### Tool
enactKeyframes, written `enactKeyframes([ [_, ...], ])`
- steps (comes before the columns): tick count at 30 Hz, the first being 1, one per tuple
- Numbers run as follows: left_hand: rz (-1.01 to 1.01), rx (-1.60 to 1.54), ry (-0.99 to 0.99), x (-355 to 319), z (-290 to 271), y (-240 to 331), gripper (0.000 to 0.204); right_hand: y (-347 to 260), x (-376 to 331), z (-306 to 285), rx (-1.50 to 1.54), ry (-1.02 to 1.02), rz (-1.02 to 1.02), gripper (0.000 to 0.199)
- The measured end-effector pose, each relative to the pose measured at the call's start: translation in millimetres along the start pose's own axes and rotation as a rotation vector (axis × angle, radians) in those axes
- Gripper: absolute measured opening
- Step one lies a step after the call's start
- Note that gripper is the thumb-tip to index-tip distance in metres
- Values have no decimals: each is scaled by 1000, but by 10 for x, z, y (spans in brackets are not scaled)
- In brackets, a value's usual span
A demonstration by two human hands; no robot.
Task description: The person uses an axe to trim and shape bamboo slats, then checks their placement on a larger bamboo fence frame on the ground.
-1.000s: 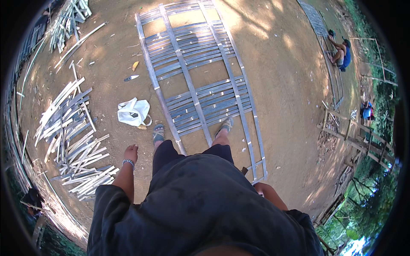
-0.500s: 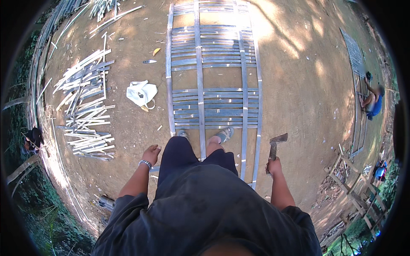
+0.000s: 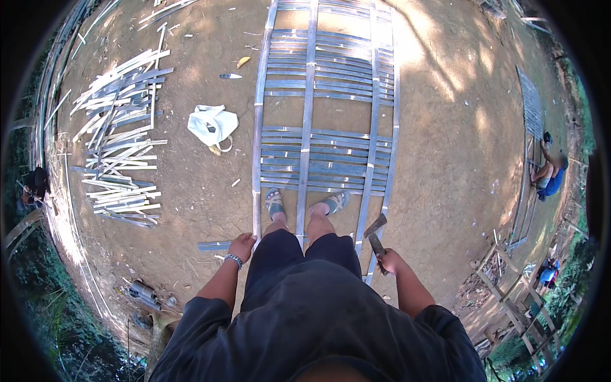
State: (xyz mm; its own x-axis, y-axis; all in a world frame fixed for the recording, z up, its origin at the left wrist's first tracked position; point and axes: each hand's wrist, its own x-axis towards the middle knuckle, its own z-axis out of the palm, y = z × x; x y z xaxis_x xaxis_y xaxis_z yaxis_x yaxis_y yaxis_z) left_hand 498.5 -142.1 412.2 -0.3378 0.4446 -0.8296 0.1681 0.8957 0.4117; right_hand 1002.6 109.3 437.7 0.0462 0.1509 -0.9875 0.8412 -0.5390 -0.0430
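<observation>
In my right hand (image 3: 391, 260) is the handle of a hatchet (image 3: 375, 230), its dark metal head tilted up over the right-hand rail of a bamboo frame. My left hand (image 3: 241, 246), with a bracelet at the wrist, hangs loosely curled by my thigh, nothing visible in it. It overlaps the end of a short bamboo slat (image 3: 214, 246) on the ground and lies close to the frame's left rail (image 3: 257, 159). My sandalled feet stand between the rails, just below a panel of crosswise bamboo slats (image 3: 334, 167).
A heap of split bamboo strips (image 3: 121, 143) lies at left. Between it and the frame are a white bag (image 3: 216, 122) and a knife (image 3: 230, 76). At far right a person in blue (image 3: 552, 178) crouches by another slatted frame (image 3: 529, 102). A wooden structure (image 3: 509, 296) stands lower right.
My right hand has moved left with the hatchet, now over the rail. My left hand has shifted right and slightly down, closer to the left rail. My left foot now stands level with the right.
</observation>
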Motion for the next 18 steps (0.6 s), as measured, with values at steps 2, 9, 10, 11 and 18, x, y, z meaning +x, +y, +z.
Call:
enactKeyframes([
  [2,75,204,-29,105,-253,-310,56,-320,-165,235,-40,3,-40,27],
  [9,-20,-42,166,505,-863,-1101,51,-1036,-433,966,32,27,-37,26],
  [10,-52,-67,150,560,-946,-1001,50,-1043,-441,1018,38,29,-47,26],
  [11,-67,-110,139,621,-1012,-890,50,-1040,-457,1046,14,43,-58,26],
  [18,-58,-320,122,733,-1308,-764,52,-1380,-607,1347,-118,51,-78,27],
])
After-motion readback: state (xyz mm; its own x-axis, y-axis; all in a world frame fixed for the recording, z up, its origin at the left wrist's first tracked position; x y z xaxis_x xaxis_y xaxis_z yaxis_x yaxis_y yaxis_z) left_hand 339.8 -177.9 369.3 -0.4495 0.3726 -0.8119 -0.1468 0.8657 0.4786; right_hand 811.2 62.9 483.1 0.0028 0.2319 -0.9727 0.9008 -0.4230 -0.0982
